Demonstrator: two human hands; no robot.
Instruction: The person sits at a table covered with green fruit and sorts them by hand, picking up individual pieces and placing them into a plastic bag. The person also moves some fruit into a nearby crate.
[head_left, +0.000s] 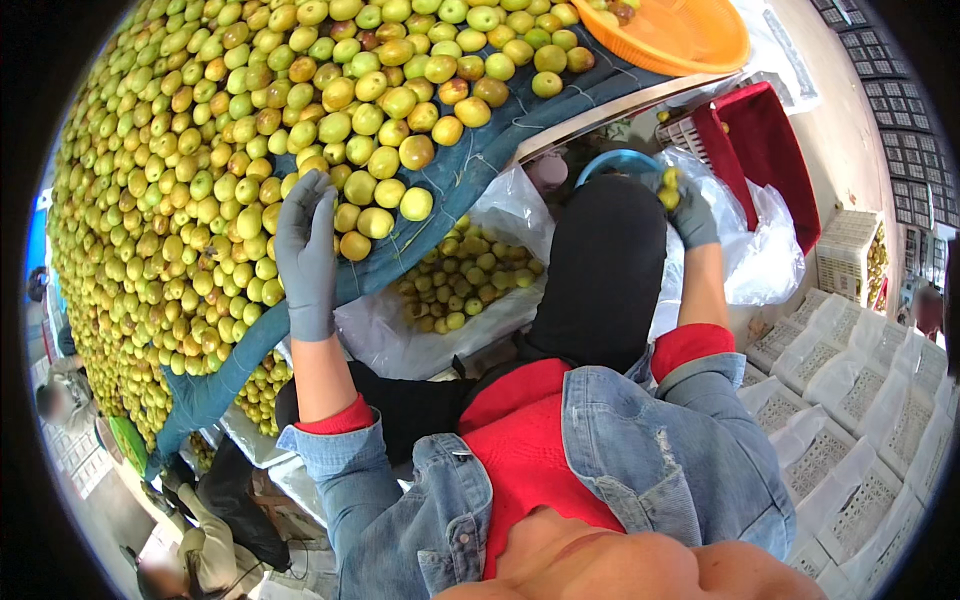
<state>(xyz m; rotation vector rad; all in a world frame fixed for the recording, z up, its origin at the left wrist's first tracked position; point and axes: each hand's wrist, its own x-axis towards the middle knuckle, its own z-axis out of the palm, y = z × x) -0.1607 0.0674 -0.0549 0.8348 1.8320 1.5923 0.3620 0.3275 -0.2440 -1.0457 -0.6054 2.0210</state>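
Observation:
My left hand (306, 262), in a grey glove, is at the near edge of a large heap of green, yellow and brown-blotched jujubes (225, 150). Its fingertips meet the fruit, and whether the fingers hold one cannot be made out. Beyond my right knee, my right hand (694, 217), gloved in the same grey, holds a couple of yellow-green jujubes (669, 191). A blue basin (616, 159) shows partly behind the knee. Clear plastic sheeting (761, 247) lies beside that hand. Under the table edge, a plastic-lined container (390, 345) holds more jujubes (469, 281).
Blue cloth (457, 187) covers the table rim. An orange basket (697, 37) rests at the far corner, above a red crate (780, 150). White crates (847, 427) line my right side. At lower left, another person (210, 547) sits by the heap near a green basket (127, 442).

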